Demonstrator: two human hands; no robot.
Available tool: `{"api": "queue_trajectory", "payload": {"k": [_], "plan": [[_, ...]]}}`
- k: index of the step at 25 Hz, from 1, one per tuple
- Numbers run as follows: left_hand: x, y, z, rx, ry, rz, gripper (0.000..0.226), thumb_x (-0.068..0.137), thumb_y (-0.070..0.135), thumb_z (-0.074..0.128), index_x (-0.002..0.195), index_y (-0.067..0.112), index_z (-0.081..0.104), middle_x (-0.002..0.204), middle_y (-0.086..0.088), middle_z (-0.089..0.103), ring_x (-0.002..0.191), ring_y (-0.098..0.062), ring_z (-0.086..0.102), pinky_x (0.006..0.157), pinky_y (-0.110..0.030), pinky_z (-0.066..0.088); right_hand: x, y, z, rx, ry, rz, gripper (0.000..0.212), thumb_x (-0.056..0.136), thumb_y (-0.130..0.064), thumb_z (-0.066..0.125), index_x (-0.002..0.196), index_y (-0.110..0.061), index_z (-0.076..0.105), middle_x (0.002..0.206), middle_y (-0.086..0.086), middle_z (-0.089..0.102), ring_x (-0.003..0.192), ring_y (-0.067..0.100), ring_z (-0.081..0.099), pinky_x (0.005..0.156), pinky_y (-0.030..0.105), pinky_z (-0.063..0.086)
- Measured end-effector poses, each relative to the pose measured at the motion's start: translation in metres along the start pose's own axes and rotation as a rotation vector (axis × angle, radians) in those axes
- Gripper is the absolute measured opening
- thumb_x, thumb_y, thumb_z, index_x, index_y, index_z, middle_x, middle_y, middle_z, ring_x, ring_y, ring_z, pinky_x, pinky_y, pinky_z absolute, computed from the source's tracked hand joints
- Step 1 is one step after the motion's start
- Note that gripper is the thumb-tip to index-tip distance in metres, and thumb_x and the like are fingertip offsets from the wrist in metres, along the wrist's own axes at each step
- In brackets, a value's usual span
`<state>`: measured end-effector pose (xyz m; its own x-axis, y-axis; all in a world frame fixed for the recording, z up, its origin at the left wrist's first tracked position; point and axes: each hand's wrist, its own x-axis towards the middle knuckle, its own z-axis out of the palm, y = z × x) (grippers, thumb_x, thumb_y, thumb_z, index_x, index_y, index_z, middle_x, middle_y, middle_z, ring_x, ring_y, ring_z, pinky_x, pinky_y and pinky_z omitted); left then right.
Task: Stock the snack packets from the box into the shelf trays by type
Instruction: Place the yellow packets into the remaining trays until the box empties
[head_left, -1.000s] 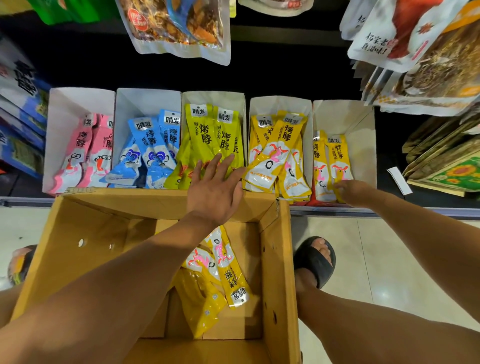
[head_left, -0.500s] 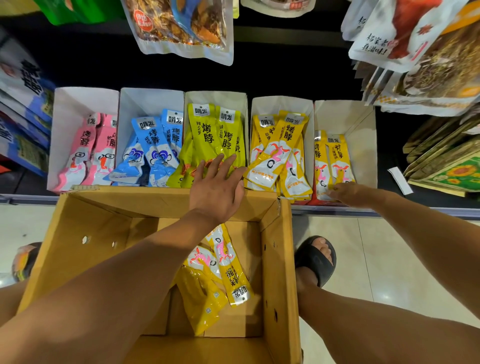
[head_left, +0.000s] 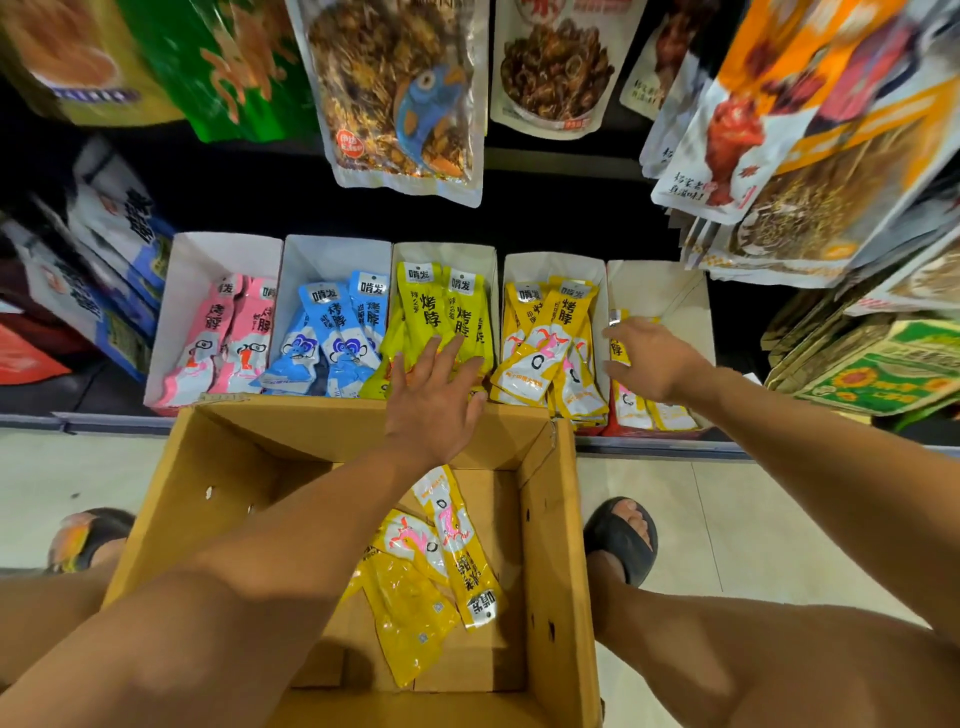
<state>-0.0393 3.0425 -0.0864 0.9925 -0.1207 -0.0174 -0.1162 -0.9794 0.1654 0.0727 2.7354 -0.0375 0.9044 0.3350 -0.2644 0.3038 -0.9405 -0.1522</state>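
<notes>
An open cardboard box (head_left: 218, 499) stands on the floor below the shelf, with a few yellow snack packets (head_left: 441, 566) on its bottom. Five white trays line the shelf, filled with pink packets (head_left: 228, 332), blue packets (head_left: 332, 332), lime packets (head_left: 441, 306) and yellow packets (head_left: 550, 332); the rightmost tray (head_left: 670, 291) has yellow packets (head_left: 634, 408) too. My left hand (head_left: 436, 395) lies flat with spread fingers on the lime packets. My right hand (head_left: 660, 364) rests with loose fingers on the packets in the rightmost tray.
Large snack bags (head_left: 400, 98) hang above the trays. More bags (head_left: 810, 171) crowd the upper right, and sunflower-print packs (head_left: 872, 374) are stacked right of the trays. Blue and white packs (head_left: 104, 270) stand at left. My sandalled foot (head_left: 623, 535) is beside the box on tiled floor.
My right hand has moved from the front edge of the rightmost tray further back over its packets. My left hand stays on the lime packets.
</notes>
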Motion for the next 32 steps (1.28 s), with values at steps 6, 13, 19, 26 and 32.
{"api": "queue_trajectory", "payload": {"k": [6, 13, 19, 26, 32], "plan": [[-0.055, -0.029, -0.052, 0.031, 0.007, -0.019, 0.057, 0.105, 0.057, 0.018, 0.16, 0.04, 0.019, 0.172, 0.002, 0.004, 0.159, -0.025, -0.004, 0.123, -0.065, 0.002, -0.04, -0.095, -0.022, 0.051, 0.113, -0.11, 0.057, 0.097, -0.039, 0.057, 0.148, -0.018, 0.042, 0.151, 0.009, 0.039, 0.138, 0.031, 0.039, 0.108, 0.045, 0.04], [-0.17, -0.087, -0.055, 0.075, -0.012, -0.068, 0.062, 0.1, 0.057, 0.018, 0.154, 0.032, 0.038, 0.17, -0.004, 0.02, 0.158, -0.029, 0.012, 0.121, -0.066, 0.014, -0.077, -0.204, 0.022, 0.237, 0.05, -0.084, 0.057, 0.096, -0.039, 0.059, 0.146, -0.015, 0.044, 0.15, 0.011, 0.04, 0.137, 0.032, 0.04, 0.112, 0.043, 0.037], [-0.27, -0.131, -0.022, 0.157, -0.126, -0.169, 0.064, 0.1, 0.058, 0.017, 0.153, 0.036, 0.044, 0.17, -0.001, 0.019, 0.158, -0.029, 0.008, 0.12, -0.069, 0.0, -0.125, -0.255, 0.111, 0.312, -0.099, 0.005, 0.057, 0.096, -0.037, 0.058, 0.146, -0.014, 0.044, 0.144, 0.011, 0.042, 0.134, 0.033, 0.042, 0.109, 0.037, 0.037], [-0.312, -0.186, -0.016, 0.254, -0.14, -0.122, 0.06, 0.098, 0.059, 0.034, 0.146, 0.03, 0.055, 0.166, -0.004, 0.032, 0.157, -0.03, 0.018, 0.119, -0.07, 0.011, -0.157, -0.266, 0.202, 0.244, -0.399, 0.083, 0.066, 0.091, -0.035, 0.06, 0.15, -0.018, 0.037, 0.152, 0.007, 0.034, 0.137, 0.03, 0.042, 0.107, 0.038, 0.041], [-0.323, -0.196, -0.007, 0.137, -0.085, -0.127, 0.059, 0.092, 0.057, 0.046, 0.142, 0.029, 0.059, 0.164, -0.001, 0.036, 0.158, -0.024, 0.012, 0.123, -0.062, 0.014, -0.13, -0.314, 0.251, 0.3, -0.607, 0.069, 0.064, 0.094, -0.031, 0.061, 0.151, -0.016, 0.036, 0.149, 0.014, 0.045, 0.132, 0.03, 0.049, 0.099, 0.033, 0.045]]}}
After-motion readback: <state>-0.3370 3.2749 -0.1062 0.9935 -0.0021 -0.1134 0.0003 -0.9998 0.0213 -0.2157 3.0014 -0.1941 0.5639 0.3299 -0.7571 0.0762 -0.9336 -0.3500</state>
